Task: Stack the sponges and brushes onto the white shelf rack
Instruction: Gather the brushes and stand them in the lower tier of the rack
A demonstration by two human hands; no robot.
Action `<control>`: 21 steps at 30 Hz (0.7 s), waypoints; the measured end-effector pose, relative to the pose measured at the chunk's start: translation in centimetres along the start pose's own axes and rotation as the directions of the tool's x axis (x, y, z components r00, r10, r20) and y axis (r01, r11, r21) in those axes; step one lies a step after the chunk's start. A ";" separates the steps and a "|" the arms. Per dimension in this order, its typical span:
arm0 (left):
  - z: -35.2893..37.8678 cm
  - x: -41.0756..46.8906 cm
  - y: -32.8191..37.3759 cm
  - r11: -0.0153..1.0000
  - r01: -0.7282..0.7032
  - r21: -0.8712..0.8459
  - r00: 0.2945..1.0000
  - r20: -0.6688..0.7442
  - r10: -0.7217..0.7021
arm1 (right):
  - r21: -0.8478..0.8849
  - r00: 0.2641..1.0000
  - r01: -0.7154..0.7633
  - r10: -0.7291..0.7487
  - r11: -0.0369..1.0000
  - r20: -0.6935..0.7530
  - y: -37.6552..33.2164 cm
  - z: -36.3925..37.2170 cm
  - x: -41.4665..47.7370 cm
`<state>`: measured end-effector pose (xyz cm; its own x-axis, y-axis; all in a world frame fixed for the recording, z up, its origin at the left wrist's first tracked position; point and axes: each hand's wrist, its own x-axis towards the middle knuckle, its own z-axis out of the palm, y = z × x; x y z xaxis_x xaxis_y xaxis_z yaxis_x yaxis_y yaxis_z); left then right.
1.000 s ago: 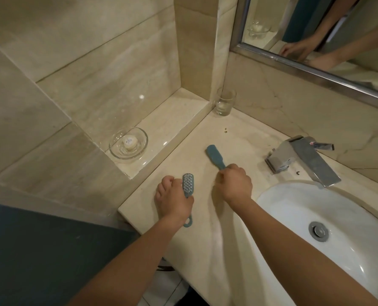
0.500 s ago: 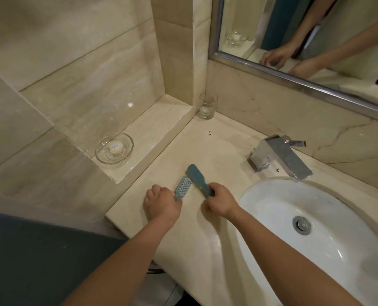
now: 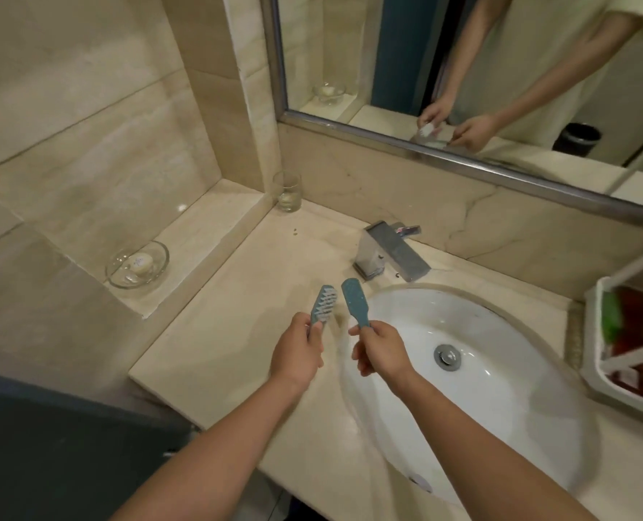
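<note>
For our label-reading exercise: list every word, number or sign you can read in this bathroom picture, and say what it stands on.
Nothing reads clearly.
Soap in the glass dish: bluish print, too blurred to read.
Faucet handle: red and blue marks, no letters.

Left hand (image 3: 298,353) grips bristled brush (image 3: 323,304); right hand (image 3: 382,351) grips flat brush (image 3: 354,300), above counter (image 3: 244,332)

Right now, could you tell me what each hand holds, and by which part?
The left hand grips the left brush by its handle; the right hand pinches the right brush by its handle.
</note>
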<state>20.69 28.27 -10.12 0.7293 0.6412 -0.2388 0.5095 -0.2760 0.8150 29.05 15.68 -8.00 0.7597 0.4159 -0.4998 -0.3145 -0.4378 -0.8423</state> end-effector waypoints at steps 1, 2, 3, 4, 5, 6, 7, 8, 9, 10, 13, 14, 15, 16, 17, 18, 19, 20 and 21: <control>0.7 -0.5 0.7 0.999 -0.034 0.029 0.999 0.012 0.033 | 0.019 1.000 -0.006 0.006 1.000 -0.026 0.3 -1.0 -0.4; 1.4 -1.0 1.5 0.997 -0.062 0.055 0.998 0.021 0.061 | 0.039 0.999 -0.018 0.020 0.999 -0.049 0.7 -2.0 -0.9; 2.2 -1.5 2.2 0.995 -0.079 0.061 0.996 0.034 0.078 | 0.057 0.997 -0.032 0.037 0.998 -0.073 1.0 -3.1 -1.4; 3.0 -2.1 2.9 0.995 -0.090 0.049 0.995 0.054 0.087 | 0.068 0.994 -0.048 0.054 0.997 -0.097 1.5 -4.3 -1.9; 3.9 -2.6 3.6 0.995 -0.093 0.038 0.993 0.076 0.090 | 0.074 0.990 -0.063 0.072 0.995 -0.120 1.9 -5.4 -2.4; 4.8 -3.2 4.2 0.995 -0.098 0.032 0.991 0.097 0.094 | 0.074 0.986 -0.074 0.084 0.994 -0.141 2.4 -6.6 -3.0; 5.7 -3.9 4.8 0.994 -0.106 0.028 0.988 0.117 0.102 | 0.068 0.983 -0.078 0.088 0.995 -0.159 3.0 -7.8 -3.6; 6.7 -4.5 5.4 0.993 -0.116 0.019 0.984 0.136 0.113 | 0.054 0.981 -0.073 0.082 0.996 -0.176 3.5 -9.1 -4.2; 7.7 -5.2 6.1 0.992 -0.123 0.006 0.980 0.156 0.120 | 0.028 0.978 -0.058 0.062 0.998 -0.197 4.1 -10.4 -4.7; 8.6 -5.8 6.7 0.992 -0.125 -0.013 0.977 0.174 0.125 | -0.004 0.975 -0.034 0.032 0.999 -0.219 4.7 -11.6 -5.3; 11.7 -8.0 8.6 0.989 -0.131 -0.074 0.963 0.229 0.144 | 0.012 0.960 0.044 -0.039 0.999 -0.279 6.4 -15.2 -7.1; 12.7 -8.7 9.3 0.987 -0.135 -0.084 0.957 0.248 0.152 | 0.052 0.954 0.056 -0.038 0.997 -0.296 6.9 -16.4 -7.8; 13.7 -9.4 9.9 0.986 -0.139 -0.095 0.950 0.267 0.160 | 0.086 0.949 0.059 -0.029 0.995 -0.313 7.5 -17.5 -8.4; 14.8 -10.1 10.5 0.984 -0.143 -0.108 0.944 0.283 0.168 | 0.113 0.943 0.055 -0.014 0.992 -0.334 8.2 -18.7 -9.0; 15.8 -10.8 11.2 0.982 -0.146 -0.119 0.939 0.297 0.176 | 0.134 0.932 0.053 -0.001 0.990 -0.361 8.8 -19.8 -9.5; 16.8 -11.5 11.7 0.981 -0.150 -0.124 0.933 0.310 0.182 | 0.143 0.918 0.057 0.004 0.988 -0.397 9.3 -20.9 -10.1; 17.9 -12.1 12.3 0.980 -0.155 -0.123 0.928 0.323 0.188 | 0.135 0.899 0.070 -0.004 0.988 -0.438 9.8 -22.0 -10.6; 18.9 -12.7 12.9 0.980 -0.160 -0.122 0.921 0.337 0.193 | 0.114 0.880 0.085 -0.021 0.990 -0.475 10.2 -23.0 -11.1; 19.8 -13.4 13.6 0.979 -0.162 -0.125 0.915 0.353 0.196 | 0.090 0.863 0.103 -0.044 0.991 -0.504 10.6 -24.0 -11.7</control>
<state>26.88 1.76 -6.33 0.9283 0.2799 -0.2448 0.3237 -0.2840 0.9025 30.49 -12.99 -6.26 0.9559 -0.0233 -0.2928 -0.2847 -0.3189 -0.9040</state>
